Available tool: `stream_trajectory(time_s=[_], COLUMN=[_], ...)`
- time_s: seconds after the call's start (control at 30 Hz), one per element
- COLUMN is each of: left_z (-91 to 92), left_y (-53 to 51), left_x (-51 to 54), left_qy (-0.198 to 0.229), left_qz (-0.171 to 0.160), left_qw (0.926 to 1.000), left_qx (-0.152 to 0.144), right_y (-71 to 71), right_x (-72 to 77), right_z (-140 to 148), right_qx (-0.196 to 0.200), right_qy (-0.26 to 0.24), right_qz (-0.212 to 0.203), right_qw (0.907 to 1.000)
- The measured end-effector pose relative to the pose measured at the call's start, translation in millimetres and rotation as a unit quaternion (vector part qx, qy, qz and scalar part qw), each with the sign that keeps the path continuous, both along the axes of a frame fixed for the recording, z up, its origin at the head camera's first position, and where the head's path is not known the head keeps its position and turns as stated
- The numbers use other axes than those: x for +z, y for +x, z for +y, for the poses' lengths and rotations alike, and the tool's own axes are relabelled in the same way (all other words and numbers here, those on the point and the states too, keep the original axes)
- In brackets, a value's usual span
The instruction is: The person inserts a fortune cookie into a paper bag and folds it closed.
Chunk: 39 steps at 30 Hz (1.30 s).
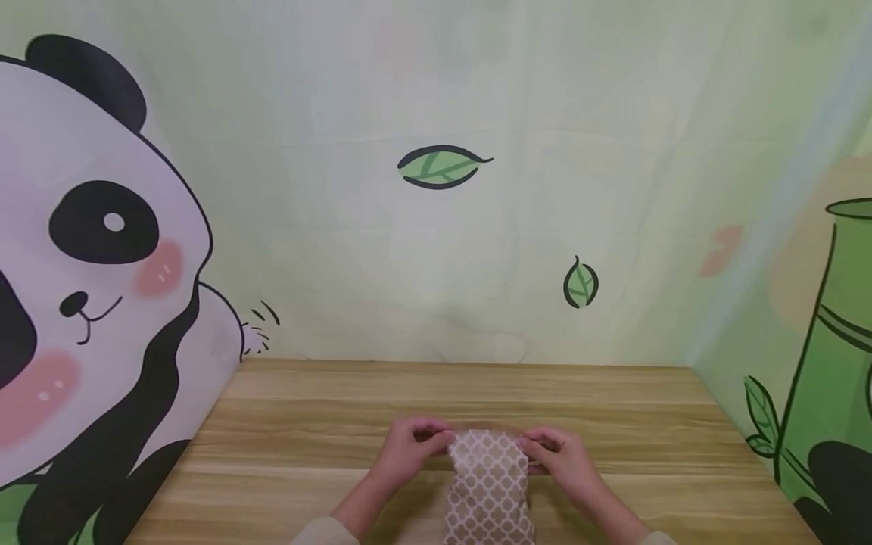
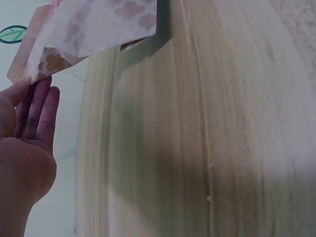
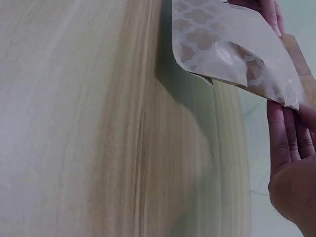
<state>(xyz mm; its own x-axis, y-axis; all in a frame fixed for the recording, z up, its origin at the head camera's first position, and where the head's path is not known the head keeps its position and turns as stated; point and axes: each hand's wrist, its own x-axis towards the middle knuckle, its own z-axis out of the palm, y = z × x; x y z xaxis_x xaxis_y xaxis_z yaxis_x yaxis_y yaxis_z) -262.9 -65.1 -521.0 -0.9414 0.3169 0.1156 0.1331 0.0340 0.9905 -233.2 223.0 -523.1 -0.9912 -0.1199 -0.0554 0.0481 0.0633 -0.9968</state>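
Observation:
A brown paper bag (image 1: 489,484) with a white lattice pattern is held up over the table by its top corners. My left hand (image 1: 410,448) pinches the left corner between thumb and fingers. At the opposite corner, my right hand (image 1: 560,456) pinches the paper in the same way. A plain brown flap (image 2: 27,47) sticks out past the pinched edge in the left wrist view. The patterned side (image 3: 202,37) looks creased near my right fingers in the right wrist view. The bag's lower end runs out of the head view, and its inside is hidden.
A wood-grain table (image 1: 293,446) lies beneath both hands. Behind it hangs a pale green cloth backdrop (image 1: 327,250) with a printed panda (image 1: 88,303) at left and a green bamboo stalk (image 1: 831,363) at right.

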Motion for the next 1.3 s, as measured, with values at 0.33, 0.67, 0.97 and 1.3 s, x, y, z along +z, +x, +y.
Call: stream_trajectory(time_s=[0.33, 0.67, 0.97, 1.3], left_z=[3.0, 10.4, 7.7, 1.2], left_y=[0.4, -8.2, -9.4, -9.6], left_x=[5.4, 17.0, 16.1, 16.9], left_qy=[-0.01, -0.016, -0.05, -0.066], left_qz=[-0.01, -0.106, -0.104, -0.064], left_qw=[0.9999, 0.9939, 0.9905, 0.9911], left_qx=[0.002, -0.026, -0.074, -0.097], right_y=[-0.5, 0.6, 1.4, 0.2], right_x=[3.3, 6.3, 6.7, 4.8], right_z=[-1.2, 1.6, 4.1, 6.3], right_qx=[-0.023, 0.005, 0.034, 0.048], right_qy=[0.01, 0.021, 0.009, 0.005], right_qz=[-0.013, 0.005, 0.029, 0.026], right_qw=[0.9996, 0.9997, 0.999, 0.9985])
